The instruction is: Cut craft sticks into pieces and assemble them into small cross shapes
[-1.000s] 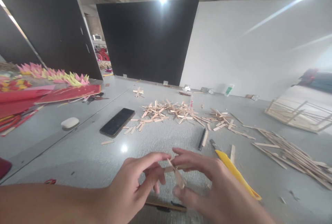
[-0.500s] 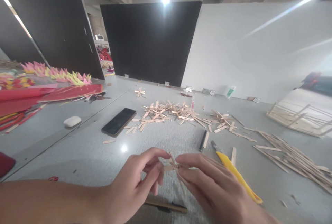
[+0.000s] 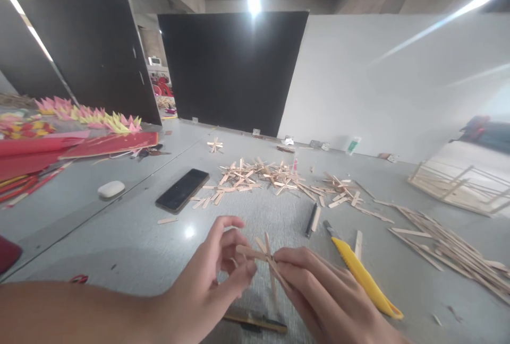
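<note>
Phone (image 3: pixel 182 190) and a messy stick pile (image 3: pixel 258 175) up front, yellow cutter (image 3: pixel 360 272) just beside the right hand (image 3: pixel 322 283). Dark panel (image 3: pixel 235 73) along the far edge, but bare surface (image 3: pixel 239 214) between pile and hands. Right's pinching a little stick star (image 3: pixel 268 255); left hand (image 3: pixel 211 267) is loosely open by one tip, can't tell if touching.
</note>
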### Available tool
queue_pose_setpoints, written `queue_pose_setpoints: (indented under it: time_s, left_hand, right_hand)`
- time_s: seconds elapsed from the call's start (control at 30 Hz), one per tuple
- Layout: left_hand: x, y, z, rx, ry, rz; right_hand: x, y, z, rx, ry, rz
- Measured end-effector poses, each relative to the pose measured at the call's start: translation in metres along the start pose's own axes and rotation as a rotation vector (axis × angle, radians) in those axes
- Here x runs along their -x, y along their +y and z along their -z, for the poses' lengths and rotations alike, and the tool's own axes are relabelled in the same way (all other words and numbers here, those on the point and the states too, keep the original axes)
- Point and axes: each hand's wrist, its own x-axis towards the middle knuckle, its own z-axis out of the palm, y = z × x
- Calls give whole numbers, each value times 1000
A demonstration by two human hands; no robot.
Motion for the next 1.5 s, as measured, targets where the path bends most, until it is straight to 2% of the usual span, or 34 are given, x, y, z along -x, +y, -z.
queue_pose_setpoints:
  time_s: [0.13, 0.3, 0.47, 0.6, 0.67, 0.87, 1.07, 1.23, 1.37, 1.5]
  left_hand:
    - [1, 2, -4, 153, -90, 32]
    - [-7, 10, -2, 175, -29, -4]
    - [-15, 17, 3, 140, -36, -35]
    - [-14, 21, 3, 104, -60, -9]
    - [-13, 21, 3, 92, -65, 12]
    - [-11, 14, 4, 89, -91, 52]
    - [-11, 12, 3, 104, -131, 52]
    - [-10, 17, 5, 15, -125, 31]
    - [-9, 18, 4, -6, -116, 26]
    - [-10, 18, 4, -6, -94, 28]
  right_hand:
    - [2, 2, -12, 15, 74, 61]
    - [-4, -4, -22, 92, 129, 121]
    - [-8, -9, -18, 106, 217, 166]
    - [-9, -10, -6, 98, 104, -32]
    - [-10, -9, -1, 101, 34, -72]
    - [-8, 2, -2, 182, -9, 10]
    - [-8, 4, -4, 68, -8, 76]
    - [-13, -1, 2, 195, 33, 120]
    - [-12, -2, 2, 238, 44, 112]
    - [-13, -3, -1, 301, -8, 78]
